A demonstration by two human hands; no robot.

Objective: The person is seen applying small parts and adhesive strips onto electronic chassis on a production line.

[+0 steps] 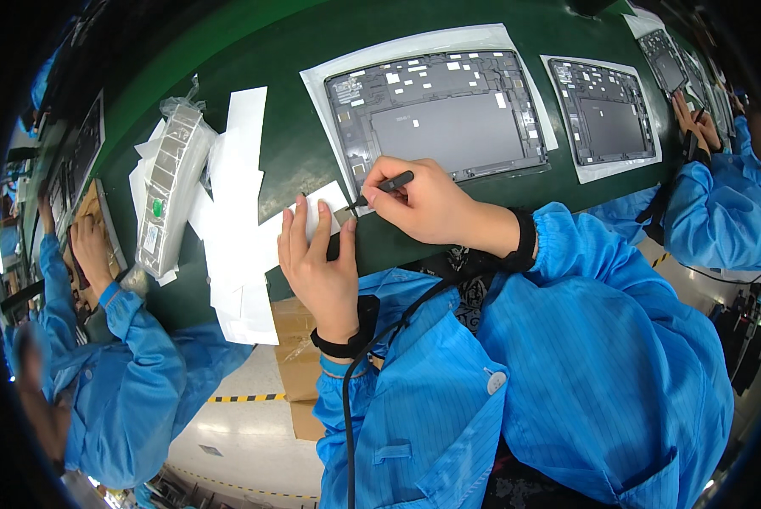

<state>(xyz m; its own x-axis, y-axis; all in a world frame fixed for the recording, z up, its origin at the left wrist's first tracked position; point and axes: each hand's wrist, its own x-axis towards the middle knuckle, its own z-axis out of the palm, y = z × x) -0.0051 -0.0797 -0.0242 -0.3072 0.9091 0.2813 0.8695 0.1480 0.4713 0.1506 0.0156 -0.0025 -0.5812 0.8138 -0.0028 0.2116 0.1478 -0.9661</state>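
Note:
My right hand [431,204] grips a slim black pen-shaped tool [395,181], its kind not clear from here. The tool's tip points down at a small grey piece [344,217] at the end of a white paper strip [325,197]. My left hand [317,271] lies on that strip with fingers stretched out, close to the tip. Just beyond both hands, a large dark tablet-like housing [448,127] with many small white stickers rests on a white sheet [329,71]. My right hand partly covers its near edge.
Left of my hands are loose white paper strips [238,195] and a plastic-wrapped stack of grey pieces [172,178]. A second housing [609,119] lies to the right on the green table [291,127]. Co-workers' hands [92,246] work at both sides. A black cord [348,416] crosses my left sleeve.

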